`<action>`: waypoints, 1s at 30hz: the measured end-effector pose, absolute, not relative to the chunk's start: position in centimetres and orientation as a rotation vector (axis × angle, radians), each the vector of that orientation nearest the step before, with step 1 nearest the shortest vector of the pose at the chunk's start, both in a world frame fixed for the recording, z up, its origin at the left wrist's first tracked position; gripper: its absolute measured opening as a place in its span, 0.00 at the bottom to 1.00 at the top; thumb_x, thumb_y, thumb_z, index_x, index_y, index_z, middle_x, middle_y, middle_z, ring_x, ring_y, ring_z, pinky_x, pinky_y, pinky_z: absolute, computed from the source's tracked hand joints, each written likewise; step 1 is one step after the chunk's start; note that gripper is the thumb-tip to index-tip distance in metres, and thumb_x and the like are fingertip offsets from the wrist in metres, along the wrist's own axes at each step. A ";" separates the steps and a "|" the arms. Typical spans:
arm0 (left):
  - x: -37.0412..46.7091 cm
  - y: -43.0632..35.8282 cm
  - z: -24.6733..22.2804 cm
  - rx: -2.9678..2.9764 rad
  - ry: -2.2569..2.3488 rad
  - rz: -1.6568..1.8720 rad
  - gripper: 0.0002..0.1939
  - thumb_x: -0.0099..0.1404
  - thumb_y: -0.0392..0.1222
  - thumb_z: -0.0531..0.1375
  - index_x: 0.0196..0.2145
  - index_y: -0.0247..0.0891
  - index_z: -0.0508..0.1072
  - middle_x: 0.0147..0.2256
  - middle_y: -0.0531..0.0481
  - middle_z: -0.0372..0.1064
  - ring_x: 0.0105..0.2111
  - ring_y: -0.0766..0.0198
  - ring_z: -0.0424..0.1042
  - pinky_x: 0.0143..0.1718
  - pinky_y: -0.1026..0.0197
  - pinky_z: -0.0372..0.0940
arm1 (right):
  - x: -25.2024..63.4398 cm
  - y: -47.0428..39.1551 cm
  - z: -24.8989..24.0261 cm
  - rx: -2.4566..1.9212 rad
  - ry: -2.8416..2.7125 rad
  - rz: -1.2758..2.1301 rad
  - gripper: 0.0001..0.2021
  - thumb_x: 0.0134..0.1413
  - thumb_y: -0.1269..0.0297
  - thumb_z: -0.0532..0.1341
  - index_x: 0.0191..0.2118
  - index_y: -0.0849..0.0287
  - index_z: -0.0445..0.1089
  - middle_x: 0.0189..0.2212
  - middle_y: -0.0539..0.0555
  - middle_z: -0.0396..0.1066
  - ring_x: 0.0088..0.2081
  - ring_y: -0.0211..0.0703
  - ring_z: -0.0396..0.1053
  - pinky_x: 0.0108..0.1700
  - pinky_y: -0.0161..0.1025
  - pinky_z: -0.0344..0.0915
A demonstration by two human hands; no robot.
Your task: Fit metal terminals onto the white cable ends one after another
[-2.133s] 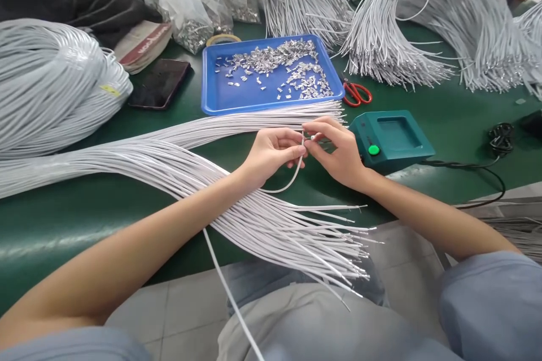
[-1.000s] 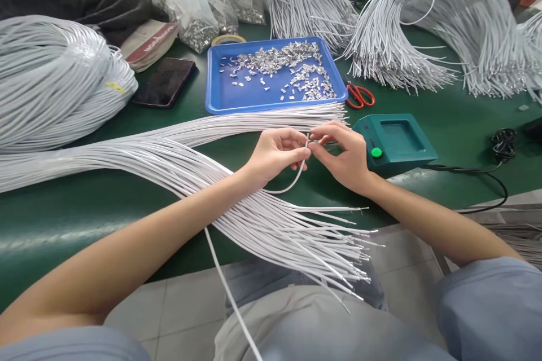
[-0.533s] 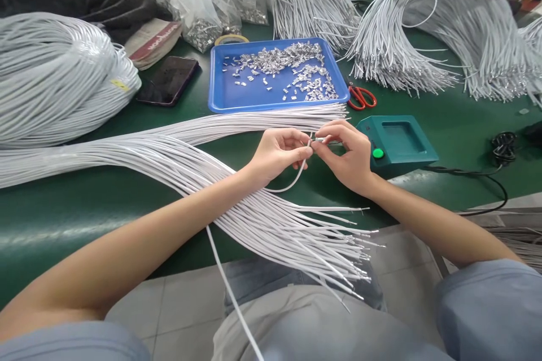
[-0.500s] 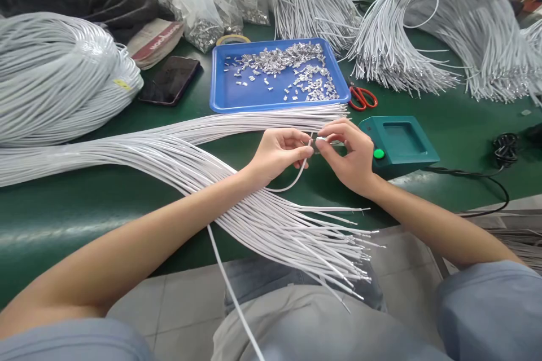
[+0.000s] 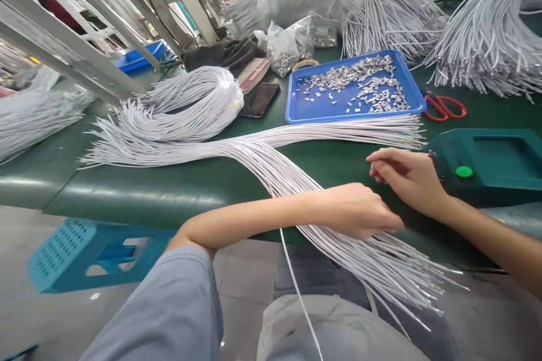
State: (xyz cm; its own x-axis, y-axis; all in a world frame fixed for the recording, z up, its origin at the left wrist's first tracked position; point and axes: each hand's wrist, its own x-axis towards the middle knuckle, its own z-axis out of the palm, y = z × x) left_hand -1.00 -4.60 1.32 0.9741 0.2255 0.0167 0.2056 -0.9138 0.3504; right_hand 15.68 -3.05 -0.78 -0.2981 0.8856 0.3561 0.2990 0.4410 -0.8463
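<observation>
A lone white wire (image 5: 298,289) hangs down by the lap, on the near side of the left fingers. The left hand (image 5: 355,211) is over the front bunch of wires (image 5: 400,273), with its fingers curled in; I cannot tell if they hold a wire. To the right of those fingers, many ends in this bunch look shiny, so they may be done. A bit farther off, the right hand (image 5: 410,180) has its fingers bent and close together; I cannot tell if anything is in them. A green box (image 5: 491,161) sits just to their right. Beyond the fingers lies the back bunch of wires (image 5: 339,131), its tips too small to judge. Farther on, a blue tray (image 5: 313,111) has lots of loose metal bits (image 5: 387,96), so plenty seem left.
</observation>
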 end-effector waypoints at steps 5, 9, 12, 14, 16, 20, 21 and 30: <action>-2.9 -1.2 3.4 2.969 0.661 0.187 0.15 0.66 0.34 0.52 0.24 0.35 0.72 0.22 0.49 0.71 0.21 0.66 0.67 0.22 0.60 0.47 | 15.4 -2.6 -1.0 -1.116 -1.904 0.980 0.08 0.53 0.68 0.56 0.33 0.59 0.73 0.20 0.49 0.71 0.20 0.37 0.67 0.23 0.35 0.63; -4.5 1.5 3.9 2.917 1.097 0.219 0.14 0.68 0.37 0.53 0.27 0.35 0.74 0.27 0.48 0.74 0.26 0.63 0.71 0.24 0.60 0.48 | 15.2 -2.2 -1.4 -1.210 -1.871 1.089 0.09 0.52 0.68 0.55 0.36 0.61 0.72 0.21 0.50 0.72 0.20 0.37 0.67 0.24 0.36 0.64; -5.1 2.8 2.9 2.961 1.401 0.033 0.10 0.67 0.35 0.55 0.33 0.34 0.76 0.36 0.45 0.75 0.36 0.57 0.74 0.26 0.59 0.49 | 15.0 -2.3 -1.7 -1.199 -1.937 1.059 0.10 0.52 0.67 0.54 0.36 0.61 0.72 0.21 0.51 0.72 0.21 0.38 0.68 0.27 0.37 0.65; -5.3 3.3 2.1 2.966 1.511 -0.072 0.11 0.67 0.31 0.53 0.35 0.33 0.76 0.39 0.42 0.74 0.39 0.54 0.74 0.27 0.58 0.51 | 15.0 -2.4 -1.8 -1.182 -1.987 1.026 0.11 0.53 0.67 0.54 0.36 0.62 0.72 0.22 0.51 0.72 0.22 0.38 0.68 0.29 0.38 0.65; -5.2 3.5 1.4 2.968 1.556 -0.122 0.14 0.66 0.26 0.51 0.37 0.32 0.76 0.41 0.40 0.73 0.41 0.53 0.73 0.28 0.58 0.53 | 15.1 -2.4 -1.8 -1.172 -2.027 0.999 0.11 0.54 0.67 0.53 0.35 0.62 0.73 0.22 0.52 0.73 0.23 0.38 0.68 0.30 0.37 0.65; -5.1 3.6 1.4 2.923 1.623 -0.017 0.13 0.63 0.25 0.51 0.40 0.28 0.74 0.41 0.36 0.72 0.43 0.50 0.72 0.31 0.57 0.56 | 15.1 -2.4 -1.9 -1.150 -2.092 0.918 0.12 0.54 0.69 0.53 0.35 0.63 0.74 0.23 0.52 0.74 0.24 0.37 0.68 0.30 0.36 0.64; -5.2 3.7 1.8 2.864 1.672 0.087 0.12 0.64 0.27 0.52 0.41 0.29 0.73 0.40 0.37 0.73 0.41 0.51 0.72 0.31 0.57 0.56 | 15.1 -2.4 -1.9 -1.142 -2.105 0.898 0.12 0.54 0.69 0.53 0.35 0.63 0.74 0.24 0.52 0.74 0.24 0.37 0.69 0.30 0.35 0.64; -3.5 -0.7 4.9 2.331 0.757 0.664 0.13 0.67 0.41 0.57 0.26 0.35 0.70 0.19 0.56 0.62 0.20 0.72 0.57 0.26 0.66 0.54 | 15.1 -2.4 -1.3 -1.120 -2.185 0.860 0.10 0.52 0.70 0.55 0.30 0.62 0.74 0.22 0.50 0.73 0.24 0.37 0.67 0.28 0.34 0.61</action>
